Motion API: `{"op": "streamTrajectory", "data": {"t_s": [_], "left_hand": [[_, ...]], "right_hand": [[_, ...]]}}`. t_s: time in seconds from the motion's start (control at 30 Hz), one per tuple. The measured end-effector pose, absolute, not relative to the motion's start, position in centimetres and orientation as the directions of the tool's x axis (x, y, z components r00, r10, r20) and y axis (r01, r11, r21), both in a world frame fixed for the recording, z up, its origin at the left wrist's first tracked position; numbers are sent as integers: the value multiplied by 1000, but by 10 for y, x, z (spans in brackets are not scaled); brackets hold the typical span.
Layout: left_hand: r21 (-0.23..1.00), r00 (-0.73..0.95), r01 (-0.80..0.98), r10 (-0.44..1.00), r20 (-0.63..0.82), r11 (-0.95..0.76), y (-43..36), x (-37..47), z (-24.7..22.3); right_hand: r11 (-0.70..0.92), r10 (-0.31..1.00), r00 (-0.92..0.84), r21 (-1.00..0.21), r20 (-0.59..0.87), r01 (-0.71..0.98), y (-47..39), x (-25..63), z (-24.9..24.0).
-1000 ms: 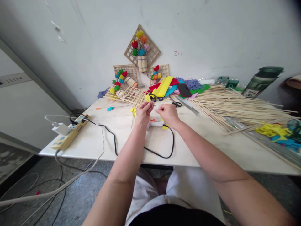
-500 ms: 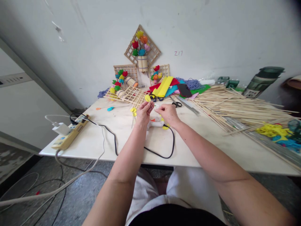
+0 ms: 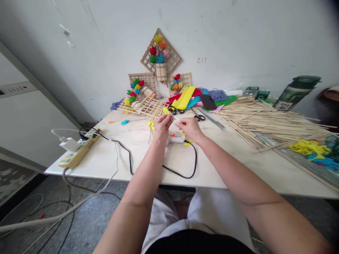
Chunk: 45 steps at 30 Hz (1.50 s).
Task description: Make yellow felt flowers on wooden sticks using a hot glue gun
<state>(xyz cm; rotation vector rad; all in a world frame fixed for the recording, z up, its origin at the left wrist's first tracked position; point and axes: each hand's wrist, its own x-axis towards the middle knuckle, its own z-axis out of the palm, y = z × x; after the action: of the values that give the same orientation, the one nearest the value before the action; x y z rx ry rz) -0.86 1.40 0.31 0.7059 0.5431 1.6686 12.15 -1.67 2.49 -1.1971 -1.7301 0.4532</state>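
Note:
My left hand [image 3: 162, 127] is closed in a pinch over the table. From its fingertips a yellow paper petal [image 3: 166, 110] sticks up, and a thin stem shows beside it. Close by on the right, my right hand [image 3: 191, 128] is also pinched, with its fingertips at the stem's side; what lies between them is too small to make out. Below the hands rests a white glue gun [image 3: 177, 140] with a black cord, partly covered by my wrists. Yellow petals [image 3: 187, 142] lie around it. A yellow flower piece [image 3: 150, 125] on thin stems lies left of my left hand.
Behind stand bamboo lattices [image 3: 173, 58] with paper flowers. Folded yellow crepe paper [image 3: 184, 98], a phone [image 3: 208, 101] and black scissors [image 3: 199, 117] lie beyond my hands. Many sticks [image 3: 254, 118] and a bottle [image 3: 296, 92] are at right. A power strip [image 3: 79, 150] with cords is at left.
The yellow petal has turned slightly and looks narrower. Both hands stay in nearly the same place, with the view shifted very slightly.

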Motion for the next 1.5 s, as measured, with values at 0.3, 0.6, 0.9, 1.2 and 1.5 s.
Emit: {"op": "streamTrajectory", "data": {"t_s": [0.3,0.6,0.9,1.2,1.5], "left_hand": [[690,-125,-694,979,163,-203,14,-9,3],[702,-111,-685,980,164,-195,15,-9,2],[700,-115,-685,979,169,-202,14,-8,3],[682,-121,-700,977,176,-210,15,-8,2],[673,-144,-709,977,154,-211,12,-6,4]], "right_hand": [[447,870,-44,-750,491,488,-17,119,23],[451,870,-36,-767,491,456,-13,120,20],[414,895,-46,-789,443,453,-13,120,21],[365,923,-51,-830,380,422,-14,119,22],[362,925,-57,-825,376,434,-14,118,21]]}}
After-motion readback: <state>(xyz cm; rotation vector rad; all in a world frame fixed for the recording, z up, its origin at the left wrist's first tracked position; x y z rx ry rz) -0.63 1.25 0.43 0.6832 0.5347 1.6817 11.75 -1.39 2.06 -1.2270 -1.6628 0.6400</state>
